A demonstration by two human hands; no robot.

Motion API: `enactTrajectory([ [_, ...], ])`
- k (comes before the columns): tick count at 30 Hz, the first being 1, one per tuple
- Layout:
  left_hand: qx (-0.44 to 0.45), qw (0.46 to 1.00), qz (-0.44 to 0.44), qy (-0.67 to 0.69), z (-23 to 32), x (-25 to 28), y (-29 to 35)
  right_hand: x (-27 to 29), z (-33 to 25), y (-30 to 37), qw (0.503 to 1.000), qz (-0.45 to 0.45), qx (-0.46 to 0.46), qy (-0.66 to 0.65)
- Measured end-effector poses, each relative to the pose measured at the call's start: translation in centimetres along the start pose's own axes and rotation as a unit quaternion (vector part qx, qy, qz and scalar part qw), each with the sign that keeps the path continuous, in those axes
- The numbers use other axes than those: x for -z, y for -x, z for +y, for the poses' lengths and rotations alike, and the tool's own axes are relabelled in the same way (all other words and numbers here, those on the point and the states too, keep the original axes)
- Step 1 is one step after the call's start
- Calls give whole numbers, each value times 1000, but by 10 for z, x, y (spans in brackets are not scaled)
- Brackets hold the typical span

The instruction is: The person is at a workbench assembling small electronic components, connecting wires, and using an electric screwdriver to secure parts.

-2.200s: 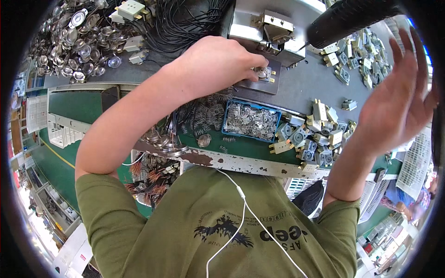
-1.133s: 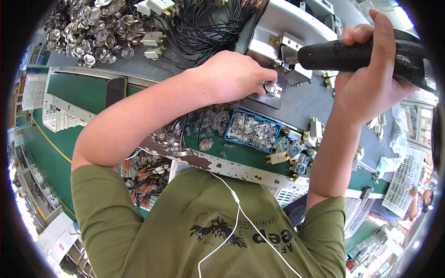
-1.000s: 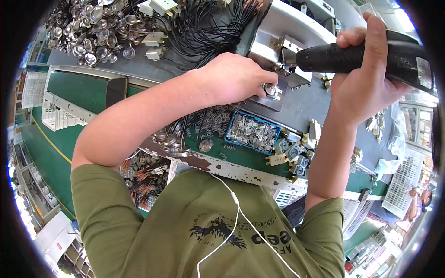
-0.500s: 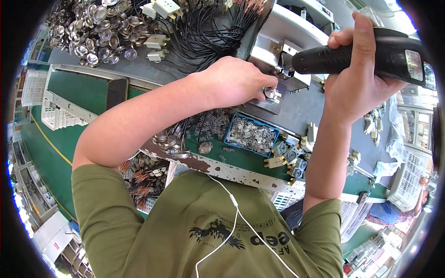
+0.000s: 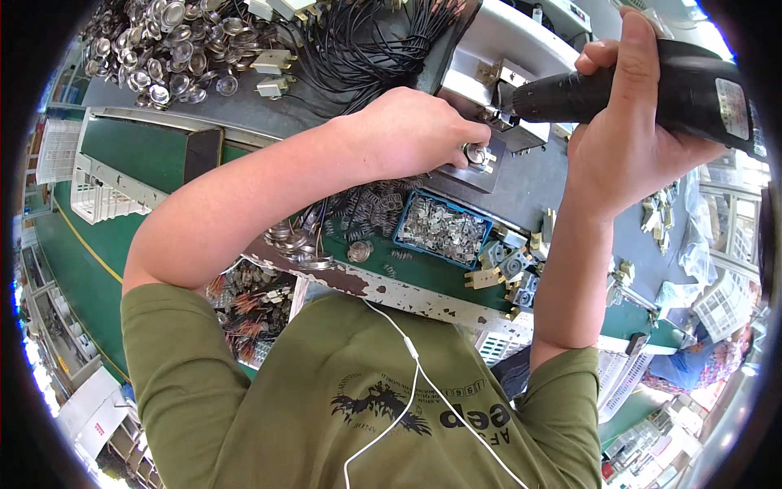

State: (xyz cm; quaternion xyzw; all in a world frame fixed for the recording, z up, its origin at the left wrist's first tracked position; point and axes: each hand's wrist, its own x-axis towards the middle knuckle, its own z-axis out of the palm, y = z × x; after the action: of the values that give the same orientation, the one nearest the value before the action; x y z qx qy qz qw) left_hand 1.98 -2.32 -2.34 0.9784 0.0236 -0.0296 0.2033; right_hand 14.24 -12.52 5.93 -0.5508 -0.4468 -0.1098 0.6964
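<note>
The left hand (image 5: 415, 134) is curled with its fingers bent down around a small round metal part (image 5: 475, 154), pinching it against the grey metal block (image 5: 472, 173) on which it sits; the right hand (image 5: 631, 138) is closed in a full grip around the black electric screwdriver (image 5: 643, 85), thumb raised along the body of the tool; the screwdriver lies nearly level, just above and to the right of the metal block, its narrow nose pointing left toward a brass-coloured fitting on the white fixture (image 5: 509, 57) directly behind the block; the tip itself is too small to tell whether it touches the fitting; below the block, nearer the person, stands a blue tray (image 5: 444, 230) of small silver stampings; left of the tray, beside the forearm, lies a loose heap of springs (image 5: 358, 208); right of the tray lie several brass and grey terminal pieces (image 5: 509, 265); far left of the block, a pile of round metal caps (image 5: 163, 41) covers the bench; between that pile and the block runs a bundle of black wires (image 5: 366, 41).
</note>
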Motion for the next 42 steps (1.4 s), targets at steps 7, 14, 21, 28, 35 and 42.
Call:
enactTrajectory([
  [7,-22,999,38,7,-3,-9,5,12,12,-5,991,-43,44,-117],
  [14,-11,999,32,7,-4,-2,3,39,3,17,987,-53,-27,-151],
  [21,8,1000,4,3,-1,3,1,38,12,24,992,-52,-11,-113],
  [28,9,1000,2,-6,0,-1,1,35,16,27,993,-52,-12,-110],
  [35,12,1000,-10,-11,0,2,1,17,0,32,994,-9,-104,-7],
  [42,-3,1000,8,-19,-2,-3,2,21,-8,38,992,-86,-93,17],
])
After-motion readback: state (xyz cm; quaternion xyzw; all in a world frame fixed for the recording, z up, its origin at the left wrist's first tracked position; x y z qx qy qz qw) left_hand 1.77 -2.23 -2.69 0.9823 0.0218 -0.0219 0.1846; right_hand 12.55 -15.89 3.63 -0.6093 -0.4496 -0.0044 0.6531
